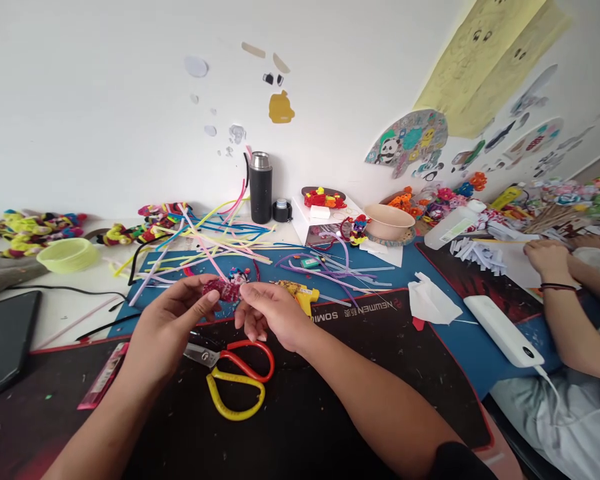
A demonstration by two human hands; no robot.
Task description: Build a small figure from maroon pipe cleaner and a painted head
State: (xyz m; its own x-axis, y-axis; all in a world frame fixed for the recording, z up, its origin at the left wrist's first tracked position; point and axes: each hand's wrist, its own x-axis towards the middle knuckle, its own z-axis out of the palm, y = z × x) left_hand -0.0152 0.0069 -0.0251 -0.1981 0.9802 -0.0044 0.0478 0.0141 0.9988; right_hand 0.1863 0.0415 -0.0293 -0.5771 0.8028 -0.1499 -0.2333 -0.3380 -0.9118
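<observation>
Between my two hands is a small pipe-cleaner figure [226,288], dark red and glittery with blue and pink bits at its top. My left hand [183,310] pinches its dark red side between thumb and fingers. From the right, my right hand [273,310] grips the figure's other side, the fingertips partly hiding it. Just below lie scissors [243,381] with one red and one yellow handle loop, on a black desk mat [305,413]. Behind my right hand sits a yellow glue gun [303,297], partly covered.
Loose pipe cleaners [220,243] spread across the back, near a black thermos [261,190]. Finished-looking colourful figures [35,230] lie at left by a yellow-green bowl [67,255]. A white power bank [503,331] lies right, near another person's arm [570,320]. A dark tablet [7,337] is at left.
</observation>
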